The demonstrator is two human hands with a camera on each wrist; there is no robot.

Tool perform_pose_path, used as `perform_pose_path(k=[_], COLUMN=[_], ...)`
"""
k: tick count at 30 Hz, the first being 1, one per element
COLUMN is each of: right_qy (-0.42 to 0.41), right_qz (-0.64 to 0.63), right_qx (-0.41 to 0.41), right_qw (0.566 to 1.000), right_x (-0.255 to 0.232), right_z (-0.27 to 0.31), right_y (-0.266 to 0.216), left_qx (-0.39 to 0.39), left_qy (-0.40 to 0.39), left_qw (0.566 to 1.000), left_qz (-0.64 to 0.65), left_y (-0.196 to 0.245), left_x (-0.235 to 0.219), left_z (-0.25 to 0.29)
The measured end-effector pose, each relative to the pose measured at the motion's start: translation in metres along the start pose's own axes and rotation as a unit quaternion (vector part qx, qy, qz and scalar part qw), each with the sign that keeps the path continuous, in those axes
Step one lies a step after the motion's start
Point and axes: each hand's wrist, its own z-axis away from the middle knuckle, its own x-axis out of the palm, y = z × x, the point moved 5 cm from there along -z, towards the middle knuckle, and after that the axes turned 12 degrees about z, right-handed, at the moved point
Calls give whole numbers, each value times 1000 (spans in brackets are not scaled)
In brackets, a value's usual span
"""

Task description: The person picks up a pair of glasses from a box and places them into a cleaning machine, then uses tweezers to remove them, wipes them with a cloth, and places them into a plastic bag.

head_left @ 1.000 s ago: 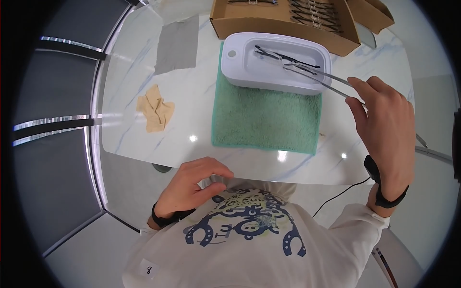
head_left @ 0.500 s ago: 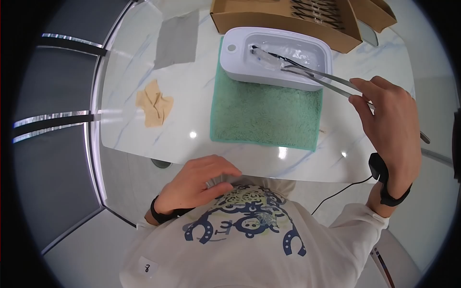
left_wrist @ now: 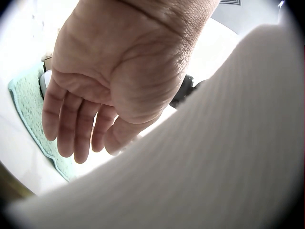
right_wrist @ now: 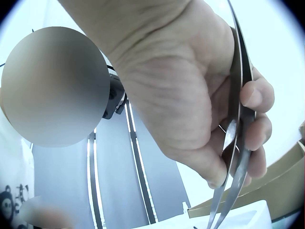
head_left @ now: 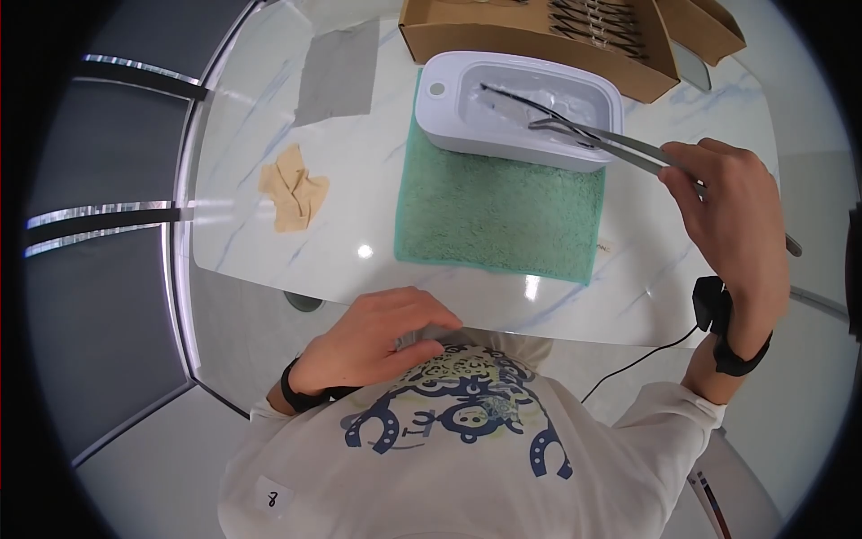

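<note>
My right hand holds a pair of long metal tweezers, its thumb and fingers pinching the two arms in the right wrist view. The tweezers' tips reach into a white oblong tub of rippling water, over a pair of dark-framed eyeglasses. Part of the eyeglasses is hidden behind the tweezers, and I cannot tell whether the tips grip them. My left hand hovers near the shirt front at the table edge, fingers loosely bent and nothing in it; its palm shows in the left wrist view.
Under the tub lies a green towel. Behind it stands a cardboard box with several eyeglasses in a row. A tan cloth and a grey cloth lie to the left. A black cable runs from the right wrist.
The tweezers' arms have come closer together and the eyeglasses have shifted slightly in the tub. The water has become rippled. My right hand has moved a little right; the left has drifted slightly right.
</note>
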Motion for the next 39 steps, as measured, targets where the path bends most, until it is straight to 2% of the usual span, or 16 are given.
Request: perform_pose_path(k=[2, 8, 11, 13, 14, 16, 22, 26, 28, 31, 34, 39], right_qy=[-27, -13, 13, 19, 23, 22, 24, 30, 27, 25, 28, 25], right_qz=[-39, -25, -43, -33, -24, -25, -40, -81, -83, -92, -98, -110], right_qx=[14, 13, 28, 33, 48, 48, 66, 72, 73, 80, 90, 102], right_qw=[999, 1000, 999, 999, 998, 998, 997, 994, 994, 992, 991, 988], right_x=[0, 3, 2, -6, -10, -14, -15, -11, -9, -5, -2, 3], right_z=[3, 2, 7, 8, 9, 13, 29, 44, 49, 56, 60, 65], right_y=[0, 4, 5, 2, 1, 0, 10, 18, 20, 25, 28, 31], left_qx=[-4, 4, 22, 78, 76, 115, 167, 153, 132, 115, 88, 82], left_qy=[-1, -10, 39, 78, 87, 80, 100, 136, 194, 210, 219, 230], left_qw=[1000, 1000, 995, 979, 978, 962, 921, 907, 879, 868, 881, 872], left_qz=[-4, -29, -89, -173, -172, -236, -339, -368, -414, -435, -411, -424], left_y=[1, 6, 20, 35, 39, 49, 50, 36, 24, 13, 13, 15], left_x=[0, -4, -25, -41, -48, -55, -67, -76, -84, -89, -90, -91], left_z=[1, -1, -2, -7, -10, -21, -57, -81, -91, -100, -104, -107])
